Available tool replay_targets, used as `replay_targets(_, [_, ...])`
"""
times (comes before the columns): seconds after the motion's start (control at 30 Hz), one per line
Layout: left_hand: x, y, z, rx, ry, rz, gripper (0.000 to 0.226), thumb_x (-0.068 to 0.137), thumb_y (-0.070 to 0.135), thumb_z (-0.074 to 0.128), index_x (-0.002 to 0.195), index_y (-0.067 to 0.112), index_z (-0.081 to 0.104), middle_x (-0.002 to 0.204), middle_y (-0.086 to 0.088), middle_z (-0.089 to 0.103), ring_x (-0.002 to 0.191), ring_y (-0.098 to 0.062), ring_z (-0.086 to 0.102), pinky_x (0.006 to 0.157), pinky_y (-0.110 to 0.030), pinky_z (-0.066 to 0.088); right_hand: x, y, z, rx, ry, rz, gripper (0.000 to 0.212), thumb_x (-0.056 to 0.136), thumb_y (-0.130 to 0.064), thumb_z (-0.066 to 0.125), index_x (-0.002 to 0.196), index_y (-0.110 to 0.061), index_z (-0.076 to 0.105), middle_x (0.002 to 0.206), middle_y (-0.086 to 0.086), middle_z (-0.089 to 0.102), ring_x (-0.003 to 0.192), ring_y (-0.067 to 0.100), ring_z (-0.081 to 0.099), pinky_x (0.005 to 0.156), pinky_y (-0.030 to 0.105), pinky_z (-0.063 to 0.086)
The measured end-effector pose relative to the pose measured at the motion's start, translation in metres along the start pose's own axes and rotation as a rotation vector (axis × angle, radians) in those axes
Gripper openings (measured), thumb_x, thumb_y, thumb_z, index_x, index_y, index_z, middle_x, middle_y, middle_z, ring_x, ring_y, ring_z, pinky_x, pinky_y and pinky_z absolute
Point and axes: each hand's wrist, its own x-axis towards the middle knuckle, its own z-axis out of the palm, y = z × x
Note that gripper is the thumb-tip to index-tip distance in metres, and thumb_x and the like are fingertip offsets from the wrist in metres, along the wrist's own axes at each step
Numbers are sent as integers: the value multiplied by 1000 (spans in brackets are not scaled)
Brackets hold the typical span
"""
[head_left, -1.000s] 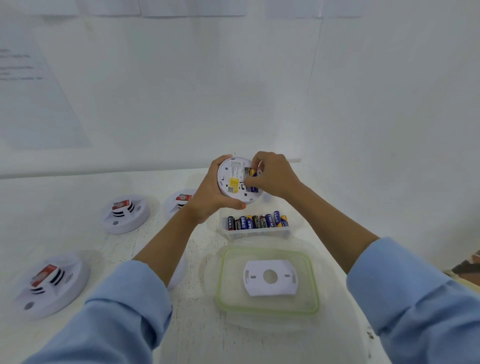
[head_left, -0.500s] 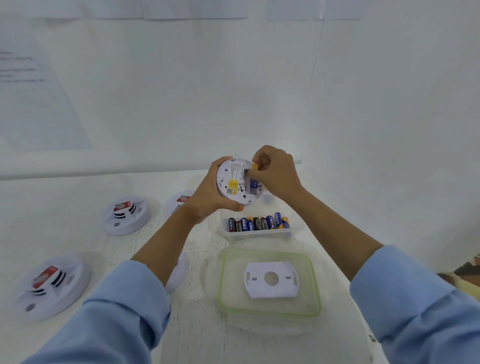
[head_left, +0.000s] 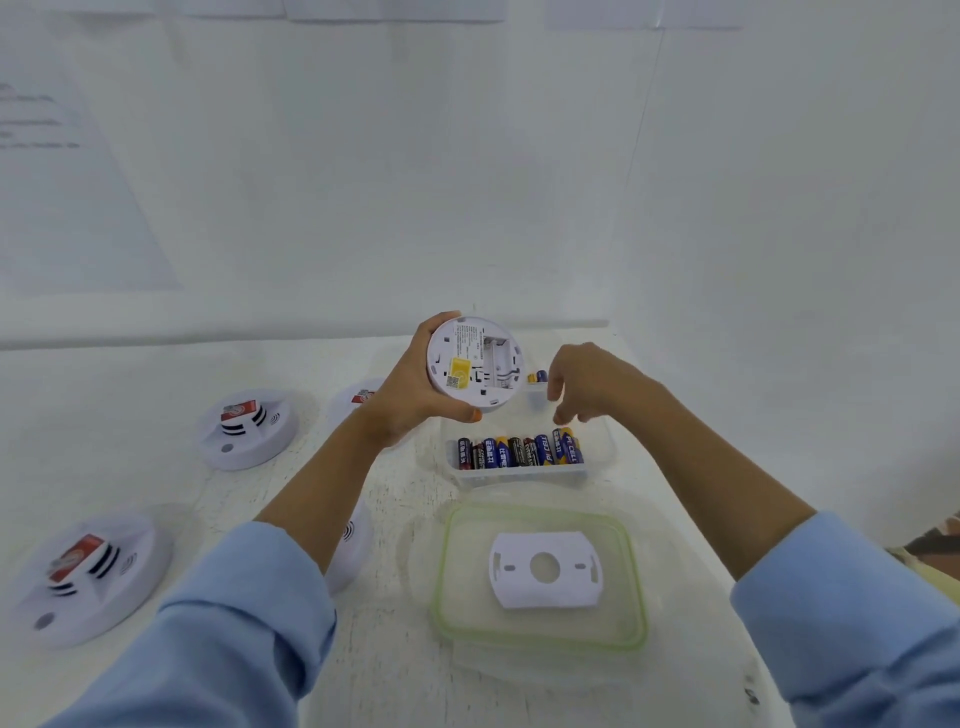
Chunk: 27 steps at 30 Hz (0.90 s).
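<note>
Smoke detector (head_left: 475, 364): underside up, battery bay bare, gripped round its rim by the left hand (head_left: 410, 395) above the table's (head_left: 395, 649) far side.
Right hand (head_left: 587, 384): fingers loosely bent, holding nothing, over the clear tray (head_left: 519, 475).
Tray contents: a row of batteries (head_left: 519, 451), side by side.
Green-rimmed container (head_left: 540, 642): one white mounting plate (head_left: 545, 569), flat.
Lone battery (head_left: 537, 376): just beyond the fingers.

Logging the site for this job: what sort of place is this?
Probably a workbench for battery work: white table, bare walls, several smoke detectors laid out, a clear tray of batteries.
</note>
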Motion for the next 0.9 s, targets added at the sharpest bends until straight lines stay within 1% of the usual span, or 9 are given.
replay_targets(0.1, [4,-1,-4,7,18,-3,101,47,-8,75,132,27,32,125,3,47,113,-11,50,79,-24,53,19,6,-10,-17,180,-23,17,79,-9,69,96,-10,68,105,6,65,78,20,58,70,30,47])
replay_targets(0.17, [7,0,-5,9,22,-4,101,47,-8,75,132,27,32,125,4,47,113,-11,51,79,-23,53,36,11,-12,-22,253,-31,22,80,-11,67,101,-16,66,109,4,62,87,20,57,69,29,42])
replay_targets(0.23, [10,1,-7,13,25,-3,101,48,-9,75,132,26,31,124,5,48,112,-9,51,78,-21,52,52,14,-11,-43,214,-95,30,81,-15,68,110,-18,63,116,1,59,100,20,57,77,29,42])
replay_targets(0.33, [15,1,-9,22,31,1,102,48,-9,74,134,24,31,125,5,48,111,-7,52,77,-20,52,70,12,-7,-169,83,-194,38,82,-25,67,119,-20,58,123,-5,58,114,16,52,92,28,32])
replay_targets(0.47, [20,-1,-10,19,43,-3,100,48,-10,73,132,24,31,125,5,47,110,-5,52,78,-20,52,86,8,-7,-298,-11,-232,37,83,-21,66,119,-22,58,122,-8,60,114,14,51,87,30,22])
replay_targets(0.6, [22,-4,-12,31,49,-13,101,48,-10,74,133,24,31,124,6,48,108,-2,53,77,-19,51,96,8,0,-377,-81,-240,33,87,-11,53,114,-28,60,117,-5,62,111,16,51,86,31,19])
replay_targets(0.73, [23,-6,-14,40,50,-17,102,48,-9,75,134,23,30,126,5,47,110,-4,51,78,-19,51,97,9,0,-369,-64,-279,32,86,-8,52,111,-25,63,114,-7,63,107,15,52,95,34,21])
replay_targets(0.83, [23,-8,-15,46,53,-15,102,47,-8,75,133,23,30,125,5,47,111,-5,51,79,-19,51,97,11,-1,-356,-31,-315,30,86,-13,55,112,-24,64,113,-7,64,106,15,52,85,29,18])
replay_targets(0.9, [23,-8,-15,46,53,-16,101,47,-8,75,133,23,30,124,6,47,110,-5,51,79,-19,51,96,13,-1,-361,11,-338,29,85,-21,58,114,-24,63,113,-6,64,106,15,53,83,28,20])
